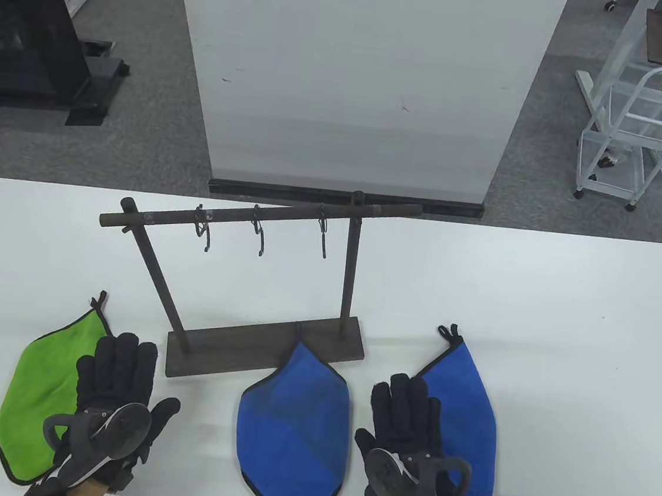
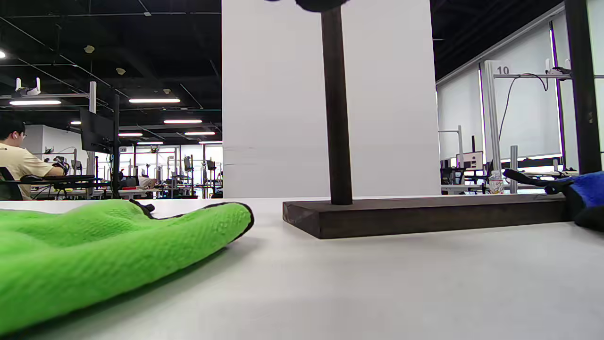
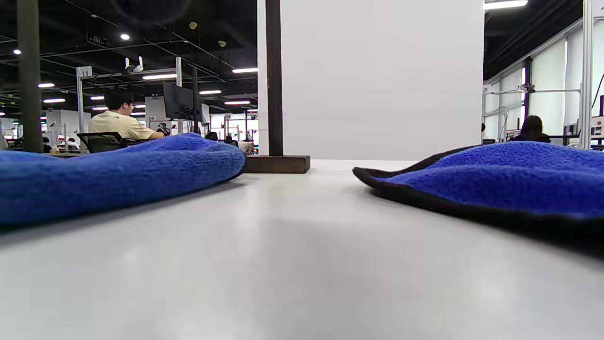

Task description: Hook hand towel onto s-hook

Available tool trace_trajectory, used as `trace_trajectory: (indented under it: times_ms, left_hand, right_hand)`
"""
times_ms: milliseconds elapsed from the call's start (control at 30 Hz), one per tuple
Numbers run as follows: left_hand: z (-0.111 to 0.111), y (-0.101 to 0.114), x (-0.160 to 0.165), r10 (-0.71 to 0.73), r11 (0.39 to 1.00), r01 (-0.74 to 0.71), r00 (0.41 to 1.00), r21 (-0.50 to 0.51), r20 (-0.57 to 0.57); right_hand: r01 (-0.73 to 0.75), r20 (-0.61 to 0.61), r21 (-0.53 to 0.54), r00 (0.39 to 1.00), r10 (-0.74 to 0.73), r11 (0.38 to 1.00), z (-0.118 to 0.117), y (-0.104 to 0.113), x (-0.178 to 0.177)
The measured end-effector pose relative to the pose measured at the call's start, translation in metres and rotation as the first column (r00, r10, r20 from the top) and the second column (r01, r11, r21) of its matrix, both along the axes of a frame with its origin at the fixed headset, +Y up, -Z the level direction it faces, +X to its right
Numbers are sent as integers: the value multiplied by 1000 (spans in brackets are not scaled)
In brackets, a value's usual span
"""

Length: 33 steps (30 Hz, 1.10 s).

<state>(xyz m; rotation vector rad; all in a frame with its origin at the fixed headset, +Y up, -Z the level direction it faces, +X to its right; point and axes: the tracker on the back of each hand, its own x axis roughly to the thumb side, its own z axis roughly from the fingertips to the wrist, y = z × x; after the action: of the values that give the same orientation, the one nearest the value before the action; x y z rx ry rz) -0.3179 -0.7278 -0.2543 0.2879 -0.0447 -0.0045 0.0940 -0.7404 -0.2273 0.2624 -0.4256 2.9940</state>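
A dark wooden rack (image 1: 264,347) stands mid-table; its top bar (image 1: 263,215) carries three black s-hooks (image 1: 260,237), all bare. A green hand towel (image 1: 35,388) lies flat at the left, its loop pointing away. A blue towel (image 1: 294,433) lies in front of the rack, its tip on the base. A second blue towel (image 1: 464,410) lies at the right. My left hand (image 1: 116,376) rests flat, fingers spread, on the green towel's right edge. My right hand (image 1: 408,415) rests flat on the table beside the right blue towel's left edge. Neither hand holds anything.
The white table's far edge (image 1: 487,228) runs just behind the rack. A white panel (image 1: 360,80) stands on the floor beyond it. In the left wrist view the rack's base (image 2: 424,212) lies close ahead and the green towel (image 2: 94,245) is at the left.
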Motion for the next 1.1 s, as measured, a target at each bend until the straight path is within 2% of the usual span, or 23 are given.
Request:
trace_trajectory:
  times_ms: [333, 467, 633, 800, 833, 933, 1100]
  left_hand:
    - [0, 0, 0, 7, 1000, -7, 1000, -18, -8]
    - [3, 11, -3, 40, 999, -40, 999, -8, -20]
    - [15, 59, -17, 177, 984, -173, 982, 50, -69]
    - [6, 118, -45, 326, 945, -326, 941, 12, -88]
    - [6, 123, -47, 323, 946, -324, 941, 11, -97]
    - [1, 165, -60, 291, 956, -284, 951, 74, -108]
    - [-15, 201, -67, 199, 975, -183, 971, 124, -134]
  right_hand:
    - [1, -22, -26, 1000, -1, 1000, 2, -2, -1]
    - [13, -34, -26, 999, -14, 1000, 5, -1, 0]
    - [29, -43, -8, 999, -29, 1000, 9, 7, 1]
    - [47, -43, 0, 998, -47, 999, 12, 11, 3]
    - [47, -44, -1, 998, -47, 999, 12, 11, 3]
    - [45, -49, -6, 998, -45, 999, 11, 10, 3]
    - [51, -49, -14, 997, -52, 999, 11, 9, 3]
